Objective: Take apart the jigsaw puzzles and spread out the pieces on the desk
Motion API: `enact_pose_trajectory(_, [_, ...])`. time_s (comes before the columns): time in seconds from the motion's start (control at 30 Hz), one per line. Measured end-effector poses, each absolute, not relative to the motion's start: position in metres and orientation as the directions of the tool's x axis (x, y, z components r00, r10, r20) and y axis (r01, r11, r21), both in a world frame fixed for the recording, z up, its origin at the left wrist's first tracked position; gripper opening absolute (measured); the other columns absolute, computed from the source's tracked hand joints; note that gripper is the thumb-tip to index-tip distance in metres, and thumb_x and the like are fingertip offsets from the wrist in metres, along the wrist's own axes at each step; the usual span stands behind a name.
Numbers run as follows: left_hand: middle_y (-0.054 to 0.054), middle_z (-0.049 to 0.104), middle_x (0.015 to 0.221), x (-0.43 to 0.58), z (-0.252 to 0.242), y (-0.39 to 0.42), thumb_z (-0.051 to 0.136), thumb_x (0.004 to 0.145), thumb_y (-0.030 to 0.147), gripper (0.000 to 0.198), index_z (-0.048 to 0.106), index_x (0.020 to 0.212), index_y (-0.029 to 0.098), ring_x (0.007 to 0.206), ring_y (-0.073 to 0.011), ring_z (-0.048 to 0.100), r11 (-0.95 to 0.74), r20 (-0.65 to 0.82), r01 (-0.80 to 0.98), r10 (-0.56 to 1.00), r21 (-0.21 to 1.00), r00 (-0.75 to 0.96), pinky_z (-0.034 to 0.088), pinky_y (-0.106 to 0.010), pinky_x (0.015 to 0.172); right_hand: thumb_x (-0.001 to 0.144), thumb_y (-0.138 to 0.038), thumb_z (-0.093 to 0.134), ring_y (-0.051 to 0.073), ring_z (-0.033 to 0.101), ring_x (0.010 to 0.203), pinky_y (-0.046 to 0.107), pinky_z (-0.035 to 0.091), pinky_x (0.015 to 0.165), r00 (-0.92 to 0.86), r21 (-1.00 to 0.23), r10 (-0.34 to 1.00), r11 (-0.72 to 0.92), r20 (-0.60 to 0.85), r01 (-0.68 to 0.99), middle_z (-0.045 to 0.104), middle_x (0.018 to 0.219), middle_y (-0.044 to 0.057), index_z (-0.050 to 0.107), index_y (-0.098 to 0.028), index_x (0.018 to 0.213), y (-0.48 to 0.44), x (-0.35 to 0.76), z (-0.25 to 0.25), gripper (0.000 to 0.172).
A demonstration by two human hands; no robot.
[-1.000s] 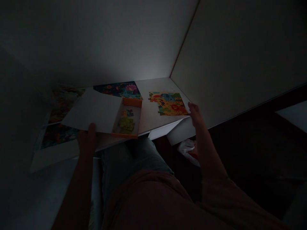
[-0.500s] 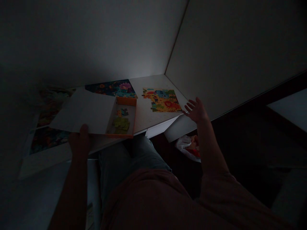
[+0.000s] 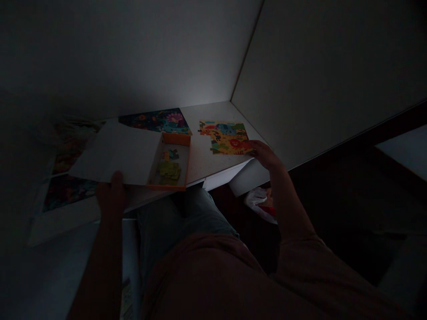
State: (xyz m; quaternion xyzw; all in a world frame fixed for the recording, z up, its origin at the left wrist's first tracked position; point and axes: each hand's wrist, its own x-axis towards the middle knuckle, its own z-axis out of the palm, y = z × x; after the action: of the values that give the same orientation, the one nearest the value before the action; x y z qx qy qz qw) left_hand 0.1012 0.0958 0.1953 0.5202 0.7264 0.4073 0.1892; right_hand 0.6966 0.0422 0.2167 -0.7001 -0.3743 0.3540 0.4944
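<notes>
- Since the earlier frame, the right hand (image 3: 264, 154) has moved in from beyond the tabletop's edge, its spread fingers now drawn together at the near right corner of the animal puzzle (image 3: 230, 138); this puts the work, I judge, on the puzzle rather than the box.
- Largest is the white tabletop (image 3: 200, 162), which runs along the wall and carries everything named below.
- The white lid (image 3: 120, 153) lies folded out to the left of its box, partly covering the dark printed pictures (image 3: 68, 191) there; it looks unchanged.
- The puzzle lies flat near the right end, its left side stepped where a section is missing, so it seems unfinished.
- The orange-edged box (image 3: 176, 139) stands open left of the puzzle, apart from it, at the tabletop's near edge.
- The left hand (image 3: 111, 195) pinches the lid's near edge, thumb on top, fingers hidden beneath.
- The right hand's fingertips meet the puzzle's corner; whether they pinch a piece I cannot tell.
- Smallest are the loose pieces: a green pile (image 3: 169, 171) in the box's near half and a few multicoloured pieces (image 3: 173, 154) behind it.
</notes>
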Motion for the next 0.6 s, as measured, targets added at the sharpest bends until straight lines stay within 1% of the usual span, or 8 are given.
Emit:
enact_pose_trajectory(0.1, [-0.035,0.089,0.128,0.103,0.197,0.095,0.058,0.092,0.066,0.053,0.080,0.102,0.019,0.137,-0.0539,0.085,0.159,0.123,0.574,0.898,0.803,-0.422,0.066,-0.067,0.123,0.096,-0.048,0.095,0.040,0.088,0.134,0.064,0.072,0.123,0.447,-0.928,0.887,-0.260,-0.120,0.267,0.094,0.131,0.014,0.088,-0.027,0.111,0.040,0.702,0.216,0.027])
enact_pose_trajectory(0.17, [-0.033,0.089,0.126,0.105,0.200,0.093,0.059,0.094,0.063,0.046,0.077,0.099,0.021,0.137,-0.0533,0.085,0.159,0.123,0.566,0.896,0.809,-0.427,0.064,-0.068,0.126,0.094,-0.040,0.094,0.040,0.089,0.131,0.065,0.072,0.124,0.423,-0.914,0.901,-0.251,-0.099,0.319,0.094,0.131,0.013,0.090,-0.026,0.109,0.042,0.702,0.217,0.021])
enact_pose_trajectory(0.27, [-0.032,0.089,0.124,0.108,0.205,0.089,0.061,0.099,0.059,0.038,0.074,0.096,0.023,0.134,-0.0514,0.085,0.146,0.119,0.558,0.904,0.817,-0.411,0.063,-0.067,0.129,0.088,-0.029,0.091,0.037,0.090,0.127,0.065,0.073,0.123,0.391,-0.892,0.918,-0.230,-0.066,0.389,0.095,0.133,0.011,0.090,-0.027,0.113,0.052,0.690,0.217,0.025])
enact_pose_trajectory(0.33, [-0.032,0.089,0.131,0.110,0.207,0.088,0.061,0.101,0.056,0.038,0.076,0.101,0.021,0.139,-0.0498,0.084,0.144,0.113,0.551,0.907,0.822,-0.406,0.063,-0.064,0.129,0.086,-0.025,0.089,0.036,0.090,0.122,0.067,0.074,0.120,0.377,-0.857,0.924,-0.241,-0.060,0.456,0.095,0.131,0.011,0.089,-0.026,0.112,0.062,0.677,0.216,0.026])
enact_pose_trajectory(0.4, [-0.033,0.088,0.136,0.111,0.209,0.088,0.060,0.102,0.054,0.042,0.079,0.107,0.018,0.142,-0.0491,0.083,0.153,0.104,0.546,0.905,0.824,-0.411,0.064,-0.062,0.128,0.086,-0.025,0.089,0.037,0.089,0.122,0.068,0.074,0.119,0.362,-0.836,0.931,-0.237,-0.050,0.494,0.095,0.129,0.012,0.090,-0.026,0.110,0.071,0.666,0.215,0.025])
enact_pose_trajectory(0.43, [-0.033,0.088,0.134,0.111,0.209,0.088,0.059,0.102,0.055,0.044,0.080,0.107,0.016,0.140,-0.0493,0.084,0.159,0.100,0.545,0.905,0.823,-0.414,0.065,-0.061,0.126,0.087,-0.026,0.089,0.038,0.088,0.124,0.068,0.074,0.119,0.355,-0.841,0.934,-0.224,-0.041,0.492,0.095,0.129,0.012,0.090,-0.026,0.111,0.075,0.662,0.216,0.024])
enact_pose_trajectory(0.53, [-0.031,0.089,0.119,0.110,0.208,0.088,0.060,0.098,0.060,0.046,0.078,0.100,0.018,0.129,-0.0503,0.086,0.160,0.100,0.552,0.906,0.819,-0.411,0.067,-0.059,0.117,0.090,-0.030,0.090,0.039,0.087,0.129,0.067,0.074,0.119,0.331,-0.880,0.944,-0.173,-0.019,0.442,0.094,0.130,0.013,0.090,-0.026,0.116,0.087,0.655,0.222,0.026])
enact_pose_trajectory(0.6, [-0.031,0.088,0.115,0.109,0.206,0.089,0.058,0.096,0.063,0.047,0.077,0.098,0.020,0.128,-0.0507,0.087,0.137,0.121,0.568,0.911,0.811,-0.393,0.068,-0.058,0.115,0.092,-0.033,0.091,0.038,0.086,0.133,0.065,0.073,0.121,0.301,-0.898,0.954,-0.134,-0.002,0.418,0.093,0.135,0.013,0.090,-0.026,0.120,0.096,0.646,0.228,0.029])
